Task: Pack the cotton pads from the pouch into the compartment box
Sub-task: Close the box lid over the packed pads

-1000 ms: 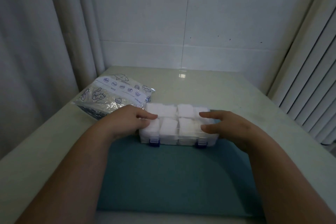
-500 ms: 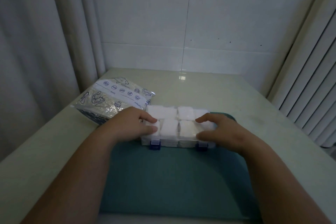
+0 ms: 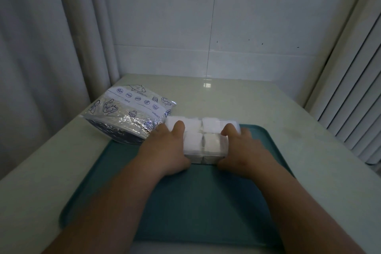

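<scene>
The clear compartment box (image 3: 203,151) lies on the far part of a teal tray (image 3: 198,202), its lid closed over white cotton pads (image 3: 210,125) that fill the compartments. My left hand (image 3: 165,150) grips the box's left end, fingers curled over the top and thumb at the front edge. The right end is gripped the same way by my right hand (image 3: 241,150). Both hands cover the blue front latches. The printed foil pouch (image 3: 127,115) lies flat to the left of the box, just off the tray.
The tray sits on a pale table (image 3: 309,150) set against a white tiled wall (image 3: 206,27). A curtain (image 3: 41,47) hangs at the left, and ribbed slats (image 3: 354,88) stand at the right. Bare table surface lies beyond the box and to the right.
Both hands slid from resting on the lid to wrapping round the box's two ends, thumbs coming down over the front edge and hiding the blue latches. The pouch stayed put.
</scene>
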`<action>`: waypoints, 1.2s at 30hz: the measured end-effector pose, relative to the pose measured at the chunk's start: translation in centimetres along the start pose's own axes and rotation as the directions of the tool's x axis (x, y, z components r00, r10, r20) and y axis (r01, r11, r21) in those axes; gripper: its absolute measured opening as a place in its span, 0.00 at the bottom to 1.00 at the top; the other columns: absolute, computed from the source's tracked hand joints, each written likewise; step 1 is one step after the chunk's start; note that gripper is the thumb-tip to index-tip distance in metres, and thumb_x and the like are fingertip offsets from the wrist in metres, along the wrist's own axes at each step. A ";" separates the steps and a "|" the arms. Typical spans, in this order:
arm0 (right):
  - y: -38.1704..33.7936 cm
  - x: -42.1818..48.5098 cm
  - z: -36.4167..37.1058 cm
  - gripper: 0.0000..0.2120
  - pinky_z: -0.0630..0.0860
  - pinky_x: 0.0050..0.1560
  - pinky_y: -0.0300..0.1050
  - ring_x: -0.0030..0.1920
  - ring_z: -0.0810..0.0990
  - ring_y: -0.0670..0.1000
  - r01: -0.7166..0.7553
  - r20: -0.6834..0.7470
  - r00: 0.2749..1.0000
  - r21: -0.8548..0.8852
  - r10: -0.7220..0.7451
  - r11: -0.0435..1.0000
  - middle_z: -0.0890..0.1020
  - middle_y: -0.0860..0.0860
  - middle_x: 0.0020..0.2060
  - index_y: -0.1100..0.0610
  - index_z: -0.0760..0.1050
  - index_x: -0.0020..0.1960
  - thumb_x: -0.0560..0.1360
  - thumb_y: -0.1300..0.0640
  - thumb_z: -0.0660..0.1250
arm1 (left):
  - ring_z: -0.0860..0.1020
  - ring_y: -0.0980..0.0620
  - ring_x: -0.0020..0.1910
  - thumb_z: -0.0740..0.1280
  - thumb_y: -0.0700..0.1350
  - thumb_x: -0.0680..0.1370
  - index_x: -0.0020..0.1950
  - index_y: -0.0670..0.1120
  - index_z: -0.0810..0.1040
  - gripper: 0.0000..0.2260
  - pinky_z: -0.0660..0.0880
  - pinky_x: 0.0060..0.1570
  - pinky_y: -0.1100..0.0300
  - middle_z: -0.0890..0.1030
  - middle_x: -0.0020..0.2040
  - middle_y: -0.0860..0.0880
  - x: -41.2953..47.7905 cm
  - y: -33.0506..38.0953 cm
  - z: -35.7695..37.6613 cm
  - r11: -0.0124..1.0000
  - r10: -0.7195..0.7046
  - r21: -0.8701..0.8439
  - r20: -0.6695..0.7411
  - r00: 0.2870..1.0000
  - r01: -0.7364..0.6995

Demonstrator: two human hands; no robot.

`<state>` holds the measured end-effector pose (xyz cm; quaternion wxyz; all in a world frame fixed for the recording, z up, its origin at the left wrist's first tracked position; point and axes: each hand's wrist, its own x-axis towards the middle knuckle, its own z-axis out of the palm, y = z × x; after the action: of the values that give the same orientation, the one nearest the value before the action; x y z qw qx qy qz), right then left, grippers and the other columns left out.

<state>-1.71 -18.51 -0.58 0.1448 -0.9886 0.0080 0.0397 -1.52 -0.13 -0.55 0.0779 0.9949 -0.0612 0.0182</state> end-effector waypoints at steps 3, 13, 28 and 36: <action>-0.9 -0.1 0.7 0.26 0.68 0.51 0.53 0.61 0.65 0.63 -0.032 -0.069 0.997 -0.046 0.028 0.998 0.63 0.59 0.64 0.48 0.55 0.62 0.71 0.47 0.66 | 0.69 0.37 0.61 0.65 0.49 0.73 0.64 0.47 0.59 0.24 0.67 0.49 0.52 0.68 0.62 0.36 0.1 1.3 0.6 0.998 -0.051 0.038 -0.028 0.998 0.052; -1.2 -0.9 -0.3 0.26 0.71 0.51 0.52 0.62 0.70 0.64 0.063 -0.014 0.998 -0.121 -0.065 0.991 0.64 0.53 0.66 0.51 0.60 0.63 0.71 0.46 0.66 | 0.73 0.38 0.60 0.63 0.44 0.73 0.62 0.46 0.61 0.20 0.71 0.52 0.51 0.60 0.74 0.40 -0.2 0.6 -0.6 0.999 0.043 0.014 0.040 0.998 -0.044; 1.7 -1.0 -3.8 0.31 0.60 0.70 0.44 0.72 0.64 0.48 0.148 0.086 0.986 -0.018 -0.146 0.989 0.60 0.40 0.76 0.41 0.67 0.72 0.71 0.43 0.72 | 0.74 0.54 0.58 0.76 0.56 0.68 0.67 0.58 0.73 0.29 0.70 0.58 0.60 0.70 0.72 0.54 0.6 -4.2 -2.7 0.954 0.151 -0.274 0.099 0.984 -0.119; 1.7 -0.8 -4.0 0.25 0.60 0.55 0.33 0.69 0.69 0.46 0.129 0.064 0.989 0.025 -0.130 0.991 0.66 0.41 0.73 0.44 0.73 0.68 0.72 0.48 0.73 | 0.68 0.54 0.69 0.74 0.56 0.71 0.69 0.56 0.72 0.27 0.64 0.60 0.63 0.70 0.72 0.55 1.0 -3.7 -2.1 0.973 0.129 -0.200 0.061 0.990 -0.115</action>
<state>-2.27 -21.25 2.85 0.1573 -0.9837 -0.0606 0.0625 -0.14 3.74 1.02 0.1721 0.9767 -0.1266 -0.0200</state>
